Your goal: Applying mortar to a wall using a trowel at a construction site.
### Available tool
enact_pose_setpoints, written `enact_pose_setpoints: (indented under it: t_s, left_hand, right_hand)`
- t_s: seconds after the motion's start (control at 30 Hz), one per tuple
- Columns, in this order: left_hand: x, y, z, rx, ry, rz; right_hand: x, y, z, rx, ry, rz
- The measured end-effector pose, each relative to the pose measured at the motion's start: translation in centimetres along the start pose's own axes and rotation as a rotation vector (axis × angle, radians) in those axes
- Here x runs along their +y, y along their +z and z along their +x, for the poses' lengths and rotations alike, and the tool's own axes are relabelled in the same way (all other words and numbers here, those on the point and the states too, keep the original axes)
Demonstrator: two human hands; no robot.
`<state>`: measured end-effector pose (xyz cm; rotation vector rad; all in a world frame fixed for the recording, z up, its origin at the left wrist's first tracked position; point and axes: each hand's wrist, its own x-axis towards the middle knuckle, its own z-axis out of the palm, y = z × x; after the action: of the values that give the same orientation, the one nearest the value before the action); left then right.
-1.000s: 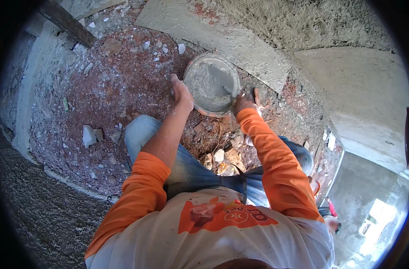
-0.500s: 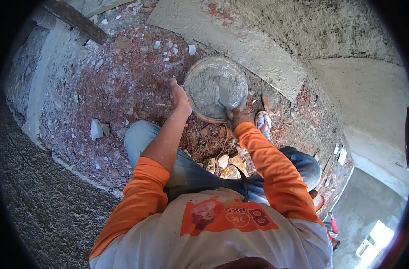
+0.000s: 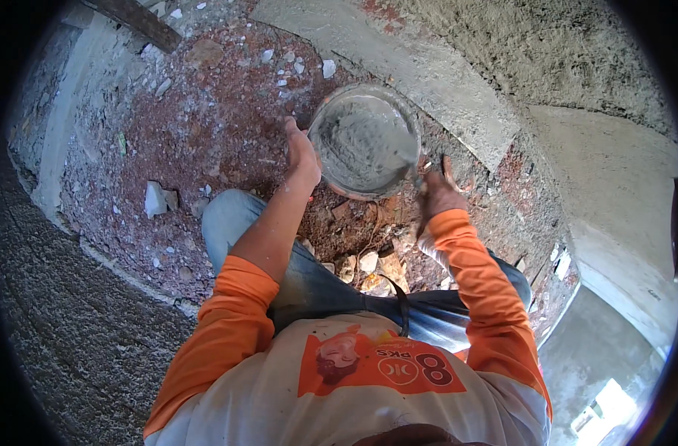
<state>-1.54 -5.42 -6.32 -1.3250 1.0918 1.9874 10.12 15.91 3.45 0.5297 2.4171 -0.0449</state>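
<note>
A round bucket (image 3: pixel 328 183) of wet grey mortar (image 3: pixel 357 141) stands on the ground in front of me. My left hand (image 3: pixel 303 154) braces its left side, one finger pointing away along the wall and the others partly hidden against it. Past the right rim, my right hand (image 3: pixel 439 196) is closed around the handle of a trowel. The trowel blade (image 3: pixel 409 157) is blurred and coated with mortar, at the right edge of the mix. The mortar's surface is churned on the left and smoother on the right.
Reddish rubble ground (image 3: pixel 227 111) surrounds the bucket. A flat cement slab (image 3: pixel 450 97) lies just beyond it to the right. Broken stones (image 3: pixel 368 262) sit between my knees, and a white chunk (image 3: pixel 155 199) lies at left. A wooden beam (image 3: pixel 142 26) juts in at the upper left.
My right hand has moved right with the trowel, drawing its blade from the middle of the mortar to the right rim. My left hand stays at the bucket's side.
</note>
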Motion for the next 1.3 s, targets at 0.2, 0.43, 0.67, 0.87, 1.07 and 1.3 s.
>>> enact_pose_setpoints:
  t_s: [0.2,0.43,0.67,0.87,1.07,1.3]
  left_hand:
    - [-0.3,0.4,0.0,0.022,0.056,-0.045]
    - [-0.4,0.2,0.2,0.064,0.058,-0.026]
    - [0.3,0.4,-0.5,0.001,-0.002,-0.082]
    - [0.2,0.1,-1.1,0.062,0.035,0.008]
    - [0.1,1.0,0.0,0.009,0.029,-0.106]
    - [0.0,0.8,-0.3,0.088,0.038,-0.053]
  right_hand:
    - [-0.2,-2.1,4.7,0.250,-0.029,-0.183]
    - [1.8,-2.3,-1.2,0.139,-0.218,-0.120]
    - [-3.9,-2.1,1.6,-0.079,-0.232,-0.105]
    - [-4.2,-1.2,4.8,-0.311,-0.323,-0.308]
    - [-3.6,-4.1,3.2,-0.425,-0.309,-0.365]
    - [9.9,-11.4,2.2,-0.154,-0.494,-0.077]
